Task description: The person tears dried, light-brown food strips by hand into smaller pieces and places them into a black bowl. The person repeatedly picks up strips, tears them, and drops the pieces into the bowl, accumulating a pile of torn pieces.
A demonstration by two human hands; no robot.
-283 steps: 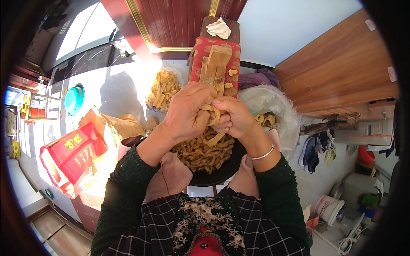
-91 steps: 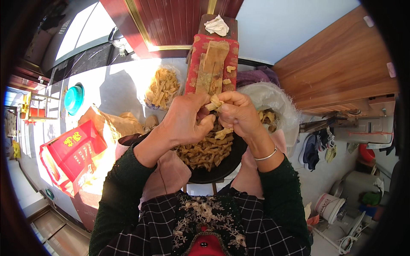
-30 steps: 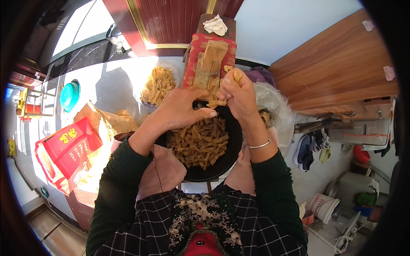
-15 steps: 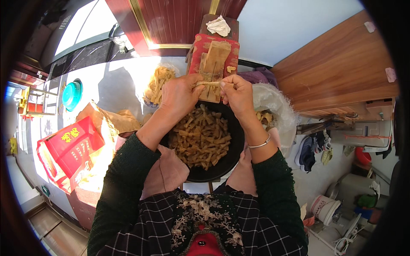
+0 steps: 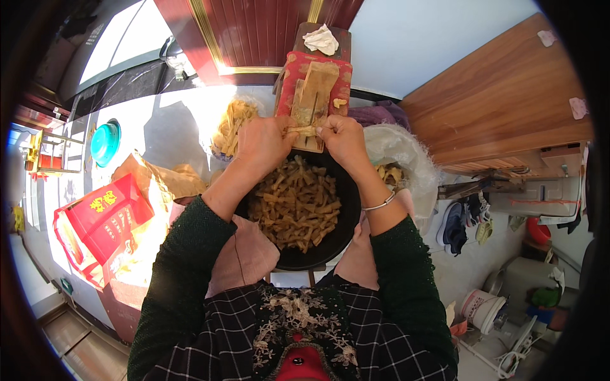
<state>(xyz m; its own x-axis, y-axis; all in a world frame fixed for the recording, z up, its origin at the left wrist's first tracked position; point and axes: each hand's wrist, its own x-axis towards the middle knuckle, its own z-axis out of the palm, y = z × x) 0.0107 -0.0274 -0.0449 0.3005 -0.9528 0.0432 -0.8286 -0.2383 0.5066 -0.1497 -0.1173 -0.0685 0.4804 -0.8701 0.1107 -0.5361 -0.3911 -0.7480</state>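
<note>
The left hand point(image 5: 264, 142) and right hand point(image 5: 345, 140) pinch opposite ends of a yellowish strip point(image 5: 305, 131), apparently to hold it straight over the wooden board point(image 5: 310, 119).

Bowl point(image 5: 347, 213) in front of the bench point(image 5: 343, 40)
Strips point(image 5: 295, 206) lie in the bowl; bag point(image 5: 105, 219) left, shoes point(image 5: 454, 232) right

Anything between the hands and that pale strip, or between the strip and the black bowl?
The left hand and right hand pinch the pale strip, nothing between. Toward the black bowl, the near end of the wooden board lies in the way.
</note>
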